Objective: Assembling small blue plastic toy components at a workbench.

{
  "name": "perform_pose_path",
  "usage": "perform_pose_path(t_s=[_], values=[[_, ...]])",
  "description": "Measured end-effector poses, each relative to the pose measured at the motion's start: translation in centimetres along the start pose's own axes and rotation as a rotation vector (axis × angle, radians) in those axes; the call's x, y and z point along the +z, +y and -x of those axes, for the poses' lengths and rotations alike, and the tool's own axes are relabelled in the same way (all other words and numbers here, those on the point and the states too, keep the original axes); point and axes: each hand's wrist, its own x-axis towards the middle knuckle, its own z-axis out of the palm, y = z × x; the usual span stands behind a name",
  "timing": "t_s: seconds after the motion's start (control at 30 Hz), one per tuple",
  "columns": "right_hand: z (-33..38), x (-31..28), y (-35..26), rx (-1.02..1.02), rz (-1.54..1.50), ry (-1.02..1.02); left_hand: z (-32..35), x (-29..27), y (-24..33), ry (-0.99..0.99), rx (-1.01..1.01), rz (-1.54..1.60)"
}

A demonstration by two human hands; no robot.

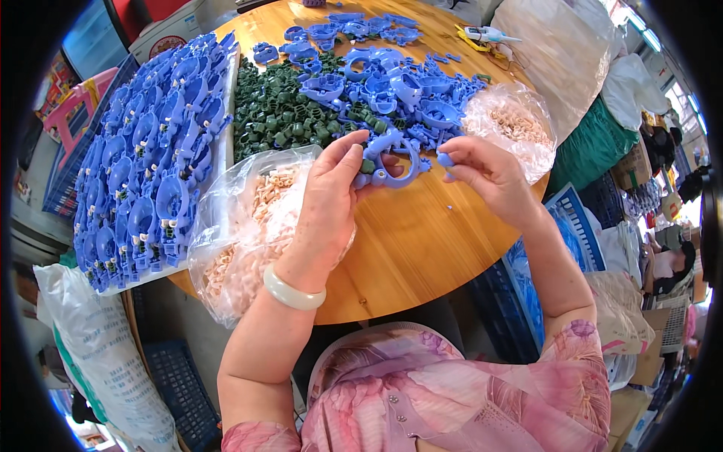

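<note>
Clear bag [226, 181] holds beige pieces [273, 192] near the left hand [335, 179].

left hand [331, 177] half-curled, right hand [493, 177] with fingers [468, 148] pinched, forearms [263, 339] angled inward

Tray [230, 113] L of parts heap [286, 113] on tbl [429, 233], one bag [539, 135] R, another bag [215, 226] in front.

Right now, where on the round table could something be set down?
Bare table lies along the near edge, between the left bag and right hand. A smaller patch lies between the far blue parts and white tool. Green pieces and more blue parts crowd the middle.
</note>
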Motion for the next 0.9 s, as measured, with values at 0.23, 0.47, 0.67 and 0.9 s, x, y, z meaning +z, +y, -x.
perform_pose_path(t_s=[0.23, 0.47, 0.67, 0.9], values=[[-1.2, 1.2, -3.2, -0.278, 0.163, -0.068, 0.2, 0.2, -0.1, -0.031, 0.007, 0.059], [-1.6, 3.5, -3.7, -0.139, 0.011, -0.053, -0.2, -0.4, -0.6, 0.008, 0.033, -0.008], [-1.8, 3.9, -4.0, 0.126, -0.025, -0.066, -0.1, -0.5, -0.7, 0.050, 0.031, -0.049], [-2.3, 3.5, -3.6, 0.265, -0.306, -0.122, -0.2, -0.4, -0.9, 0.057, 0.062, -0.070]])
